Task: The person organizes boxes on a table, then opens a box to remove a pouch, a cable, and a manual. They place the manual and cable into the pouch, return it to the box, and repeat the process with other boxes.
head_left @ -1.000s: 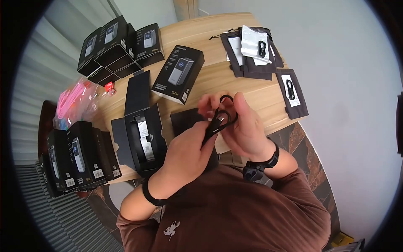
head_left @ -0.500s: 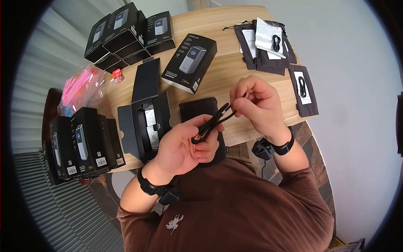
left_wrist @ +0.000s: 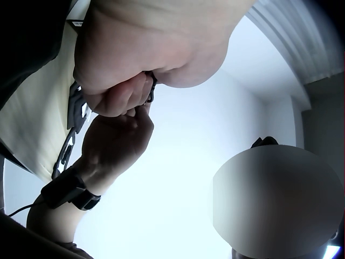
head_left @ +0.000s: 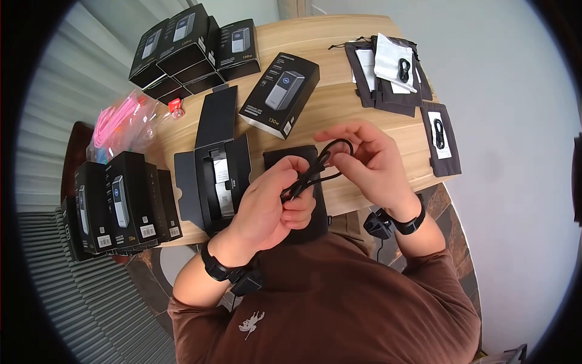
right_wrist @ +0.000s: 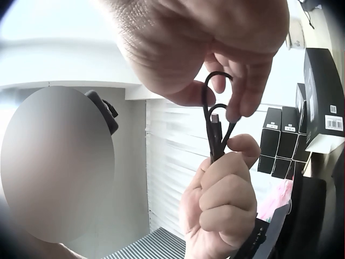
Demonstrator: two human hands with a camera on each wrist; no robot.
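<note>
In the head view a black cable (head_left: pixel 308 179) is bundled in loops, gripped by my left hand (head_left: pixel 267 203) with its fingers curled round the middle. My right hand (head_left: pixel 376 164) pinches the loop at the cable's far end between thumb and fingers. From the right wrist side, a metal plug (right_wrist: pixel 215 118) sticks up beside the loops, above my left hand (right_wrist: pixel 222 202). Under the hands lies a dark pouch (head_left: pixel 312 218). An opened black box (head_left: pixel 242 170) with white items inside stands left of it.
A closed box (head_left: pixel 280 94) lies beyond the hands. Boxes are stacked at the back left (head_left: pixel 182 36), and more stand at the left edge (head_left: pixel 126 194). Pink items in a plastic bag (head_left: pixel 115 121) lie between them. Grey pouches (head_left: pixel 388 100) with cables and papers lie right.
The right hand has come from pulling at a cable strand to pinching a rounded loop. The left hand keeps its grip, and the cable's loops now stand open between the hands.
</note>
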